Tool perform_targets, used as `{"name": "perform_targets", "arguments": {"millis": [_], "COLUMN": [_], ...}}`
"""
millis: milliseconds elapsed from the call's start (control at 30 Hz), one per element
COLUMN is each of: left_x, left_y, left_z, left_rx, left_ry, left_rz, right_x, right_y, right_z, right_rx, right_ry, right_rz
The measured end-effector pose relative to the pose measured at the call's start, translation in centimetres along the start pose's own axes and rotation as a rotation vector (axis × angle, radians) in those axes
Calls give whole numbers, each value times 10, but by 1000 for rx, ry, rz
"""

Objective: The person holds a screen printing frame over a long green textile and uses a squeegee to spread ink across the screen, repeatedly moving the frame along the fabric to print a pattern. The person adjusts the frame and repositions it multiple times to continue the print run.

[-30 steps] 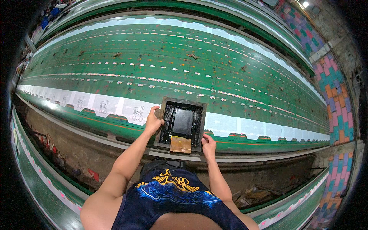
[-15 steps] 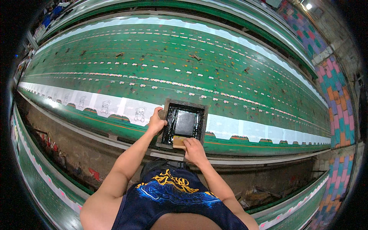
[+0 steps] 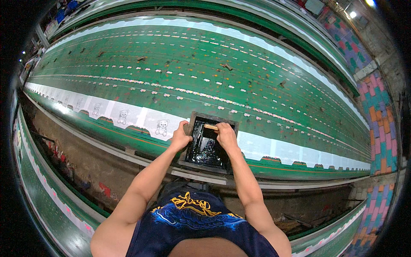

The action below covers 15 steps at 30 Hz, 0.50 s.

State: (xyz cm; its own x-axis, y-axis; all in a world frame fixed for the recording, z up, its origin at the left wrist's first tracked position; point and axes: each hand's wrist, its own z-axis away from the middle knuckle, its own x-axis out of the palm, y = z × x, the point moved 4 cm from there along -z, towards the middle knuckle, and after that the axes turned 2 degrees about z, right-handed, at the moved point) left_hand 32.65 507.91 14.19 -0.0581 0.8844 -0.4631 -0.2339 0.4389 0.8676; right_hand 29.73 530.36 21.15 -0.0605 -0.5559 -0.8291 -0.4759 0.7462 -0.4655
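A square screen-printing frame (image 3: 185, 164) with wet black ink (image 3: 205, 150) inside lies at the near edge of a long green table. My left hand (image 3: 181, 136) grips its left side, thumb and fingers wrapped round the edge. Inside the frame, near its far side, my right hand (image 3: 226, 135) is closed on a squeegee with a wooden, yellowish handle (image 3: 210, 127); its blade is hidden. To the left, white fabric pieces (image 3: 141, 122) bear bear outlines in black, the nearest bear (image 3: 162, 127) beside my left hand. Paler pieces (image 3: 274, 147) lie to the right.
The green table (image 3: 150, 55) carries rows of small printed marks and a few small dark scraps (image 3: 226, 67). A metal rail (image 3: 197, 174) runs along its near edge. Behind me stands another green table (image 3: 47, 205); a coloured brick strip (image 3: 379, 115) lies at the right.
My right hand has pushed the squeegee from the near side of the frame to its far side. My left hand keeps hold of the frame. The view has shifted slightly.
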Motion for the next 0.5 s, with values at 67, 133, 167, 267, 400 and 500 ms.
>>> {"name": "perform_targets", "arguments": {"millis": [67, 133, 167, 267, 400, 500], "left_x": [0, -1, -1, -1, 4, 4], "left_y": [0, -1, 2, 2, -7, -6], "left_z": [0, 2, 3, 2, 7, 7], "left_rx": [2, -42, -58, -89, -85, -76], "left_ry": [-5, -18, -32, -48, -49, -21], "left_rz": [-3, 10, 15, 17, 0, 32], "right_x": [7, 10, 16, 8, -3, -9], "right_y": [4, -10, -12, -47, -74, -68], "right_z": [8, 37, 57, 104, 141, 150], "right_rx": [15, -5, 14, -28, -33, 15], "right_ry": [-20, -54, -76, -81, -163, -159], "right_rz": [26, 46, 25, -6, -6, -93]}}
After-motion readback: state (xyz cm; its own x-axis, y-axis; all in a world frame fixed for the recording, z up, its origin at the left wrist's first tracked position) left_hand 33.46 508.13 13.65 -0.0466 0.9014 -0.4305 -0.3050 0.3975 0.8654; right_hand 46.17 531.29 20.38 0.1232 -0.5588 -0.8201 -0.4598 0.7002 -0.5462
